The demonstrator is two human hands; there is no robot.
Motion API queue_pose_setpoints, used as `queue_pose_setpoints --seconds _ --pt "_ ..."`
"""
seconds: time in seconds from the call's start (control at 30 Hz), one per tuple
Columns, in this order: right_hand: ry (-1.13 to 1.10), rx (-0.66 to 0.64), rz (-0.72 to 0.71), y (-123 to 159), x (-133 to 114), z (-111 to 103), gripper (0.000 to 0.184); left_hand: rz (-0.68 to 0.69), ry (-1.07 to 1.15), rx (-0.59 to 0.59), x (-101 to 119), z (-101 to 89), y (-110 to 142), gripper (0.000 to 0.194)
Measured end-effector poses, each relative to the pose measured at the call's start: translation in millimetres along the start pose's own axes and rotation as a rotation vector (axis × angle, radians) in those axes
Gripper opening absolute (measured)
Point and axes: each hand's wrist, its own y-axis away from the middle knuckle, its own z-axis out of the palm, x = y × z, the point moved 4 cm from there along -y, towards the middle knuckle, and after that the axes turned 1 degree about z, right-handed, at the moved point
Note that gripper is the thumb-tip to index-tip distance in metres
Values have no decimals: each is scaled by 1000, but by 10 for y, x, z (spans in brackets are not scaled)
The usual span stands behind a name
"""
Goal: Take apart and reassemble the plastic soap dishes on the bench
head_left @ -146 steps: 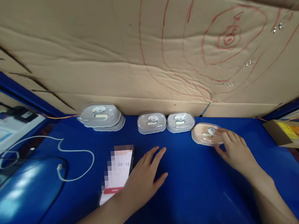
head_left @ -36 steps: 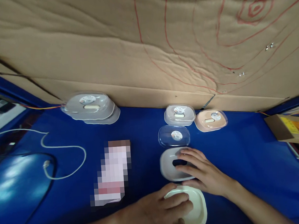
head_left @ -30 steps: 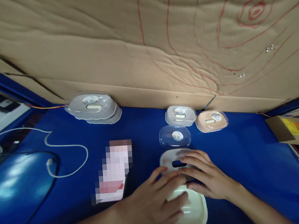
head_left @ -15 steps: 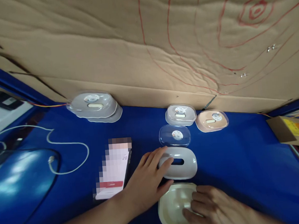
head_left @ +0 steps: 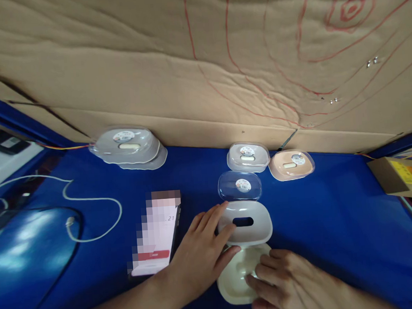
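Note:
My left hand (head_left: 203, 249) is open, its fingers stretched over the left side of a light grey oval piece (head_left: 260, 223) with a slot in its middle. Just below it, touching or nearly so, lies a cream shallow dish (head_left: 232, 279). My right hand (head_left: 283, 278) has its bent fingers at the right rim of this dish, gripping it; some fingertips are inside. The left thumb reaches to the dish's upper edge. Beyond the grey piece lies a clear oval cover (head_left: 227, 188) with a round label.
Farther back are a grey lidded box (head_left: 234, 159), a peach lidded box (head_left: 281, 168) and stacked grey boxes (head_left: 149, 151). A phone (head_left: 155, 238) lies left, near a white cable (head_left: 120, 210). A cardboard panel (head_left: 133, 79) stands behind; a carton (head_left: 380, 177) is at right.
The cream dish has slid away from me, up toward the grey piece, with my right hand. The grey piece's near edge now appears slightly tilted. My left hand stays nearly in place.

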Motion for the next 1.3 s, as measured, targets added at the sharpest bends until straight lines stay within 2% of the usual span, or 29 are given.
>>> queue_pose_setpoints --seconds 0.13,0.23,0.4,0.47,0.6,0.67,0.77,0.83,0.9,1.07,1.2,1.3 --pt "106 50 -38 -7 44 -108 19 4 12 2 8 1 7 28" --pt "218 74 -73 -6 61 -209 23 -2 14 -2 15 5 11 28" --pt "222 223 73 -33 253 -300 28 -13 29 3 43 -5 10 34" --pt "188 227 125 -51 352 -282 26 -5 36 2 54 11 22 48" --pt "107 230 112 -81 419 -276 22 93 -27 0 81 106 85 112" --pt "71 218 86 -92 394 -295 22 123 -76 -43 91 171 116 124" --pt "27 209 51 -104 349 -338 24 107 -88 -114 104 208 139 107" --pt "2 209 45 -110 342 -356 27 88 -97 -112 110 167 140 89" --pt "-28 171 64 -118 358 -339 32 58 -132 -85 91 95 141 81" --pt "-96 87 65 -130 397 -240 32 29 -276 21 -35 -116 210 95" --pt "-138 77 86 -131 416 -218 31 -104 -363 109 -163 -242 369 82" --pt "-131 104 78 -134 411 -236 29 -189 -375 133 -228 -254 500 77"
